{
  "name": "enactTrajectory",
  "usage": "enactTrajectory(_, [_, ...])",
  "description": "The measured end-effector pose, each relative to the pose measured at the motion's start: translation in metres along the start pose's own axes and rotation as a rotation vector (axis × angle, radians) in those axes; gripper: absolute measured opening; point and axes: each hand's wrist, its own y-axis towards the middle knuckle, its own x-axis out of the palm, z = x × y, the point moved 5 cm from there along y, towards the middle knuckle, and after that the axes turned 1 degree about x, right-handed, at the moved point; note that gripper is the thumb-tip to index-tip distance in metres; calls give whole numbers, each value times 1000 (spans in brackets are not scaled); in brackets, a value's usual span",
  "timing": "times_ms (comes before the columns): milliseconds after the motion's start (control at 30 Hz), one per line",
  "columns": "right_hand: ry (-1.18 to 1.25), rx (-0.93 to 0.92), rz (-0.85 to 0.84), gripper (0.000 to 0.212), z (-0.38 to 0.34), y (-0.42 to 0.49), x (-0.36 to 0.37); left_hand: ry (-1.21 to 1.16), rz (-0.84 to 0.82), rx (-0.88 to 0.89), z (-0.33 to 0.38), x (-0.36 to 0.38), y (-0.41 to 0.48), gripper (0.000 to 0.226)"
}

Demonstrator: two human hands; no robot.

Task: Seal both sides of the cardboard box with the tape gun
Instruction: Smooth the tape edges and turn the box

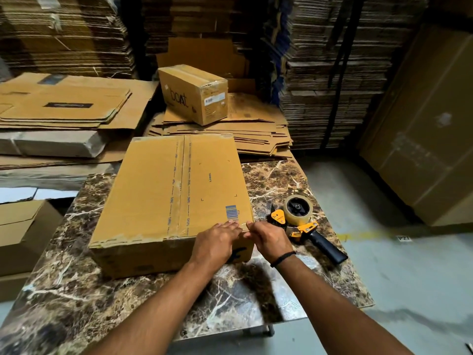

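A large closed cardboard box [163,190] lies on the marble table [107,298], with clear tape running down its centre seam. My left hand [215,243] rests flat over the box's near right corner, fingers spread on the top edge. My right hand [268,239] is beside it at the same corner, its fingertips pinched at the edge; whether they hold a bit of tape I cannot tell. The yellow and black tape gun [304,224] lies on the table just right of the box, handle pointing toward the near right, touched by neither hand.
A smaller sealed box [194,93] sits on flattened cardboard sheets [256,131] behind the table. Tall stacks of flat cartons [332,73] fill the back. More boxes stand at the left [18,234] and a big carton at the right [422,139]. Concrete floor lies to the right.
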Motion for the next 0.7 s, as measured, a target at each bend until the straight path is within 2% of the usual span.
enactTrajectory(100, [-12,-24,-16,36,-2,0,-5,76,-13,74,-6,-3,-11,35])
enactTrajectory(167, [-80,-29,-27,54,-2,0,-9,104,2,34,-21,-11,-23,37])
enactTrajectory(233, [-167,-12,-29,62,-5,1,-13,88,49,-66,-45,-20,-39,41])
enactTrajectory(400, [-430,26,-14,48,-38,15,-17,77,62,-171,-63,-27,-57,50])
enactTrajectory(467, [-440,-28,-103,46,-62,19,-3,88,73,-188,-58,-25,-56,52])
enactTrajectory(567, [-410,-134,-325,55,-83,10,31,81,45,-133,-60,-29,-59,51])
enactTrajectory(633, [-428,-127,-381,56,-81,5,38,74,-31,-121,-72,-32,-63,50])
enactTrajectory(700, [-433,-105,-404,55,-77,5,36,45,-39,-213,-97,-45,-74,48])
